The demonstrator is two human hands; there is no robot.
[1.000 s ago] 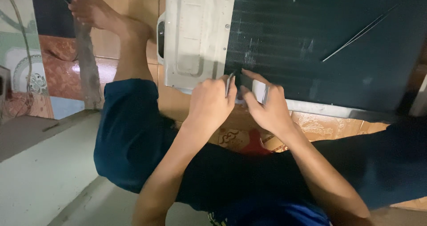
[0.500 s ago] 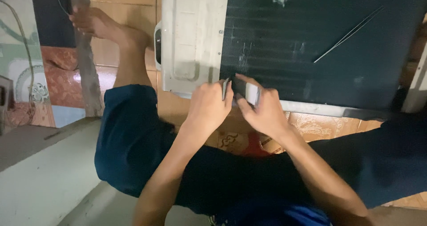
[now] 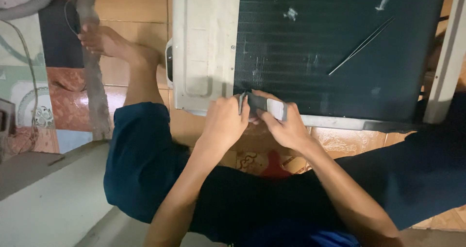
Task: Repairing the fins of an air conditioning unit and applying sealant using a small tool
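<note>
Gripping a small dark fin-comb tool with a white handle, the left hand pinches its toothed end while the right hand closes around the handle. Its long axis runs left to right, teeth toward the dark finned coil panel just above. Judged step: combing fins; next calls for steady strokes along them, beside the white casing.

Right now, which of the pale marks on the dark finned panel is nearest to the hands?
The faint scratches just above the left hand; the other white flecks sit near the panel's top.
</note>
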